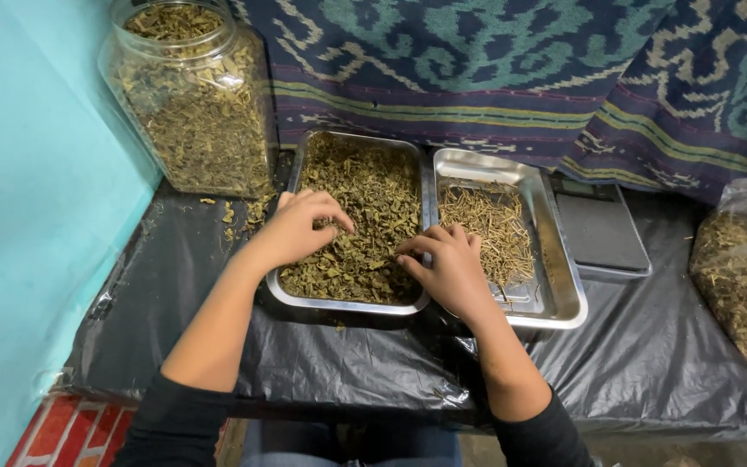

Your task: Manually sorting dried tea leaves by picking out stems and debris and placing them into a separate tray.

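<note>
The left hand (297,229) rests on the dried green leaves (365,195) that fill the left steel tray (300,169), near that tray's left rim. Its fingers (332,210) curl downward into the leaves, loosely bent and a little apart; whether the grip is pinching a piece beneath them I cannot tell. The right hand (451,266) lies over the shared edge of the 2 trays, with its fingertips (410,248) reaching left into the leaves and its palm over the near corner of the right steel tray (564,298). Its fingers are bent and close together, touching the leaves; a closed pinch cannot be made out.

The right tray holds a thinner layer of pale dried stems (488,225), with bare metal showing along its near side. The 2 trays stand side by side, touching, on a table (347,363) covered in black plastic sheeting.

A clear plastic jar (190,99) full of dried leaves stands behind the left tray, against a turquoise wall (36,173). A flat grey scale (603,232) sits just right of the right tray, and a clear bag (745,277) of dried leaves lies at the far right. A patterned blue cloth (520,78) hangs behind.
</note>
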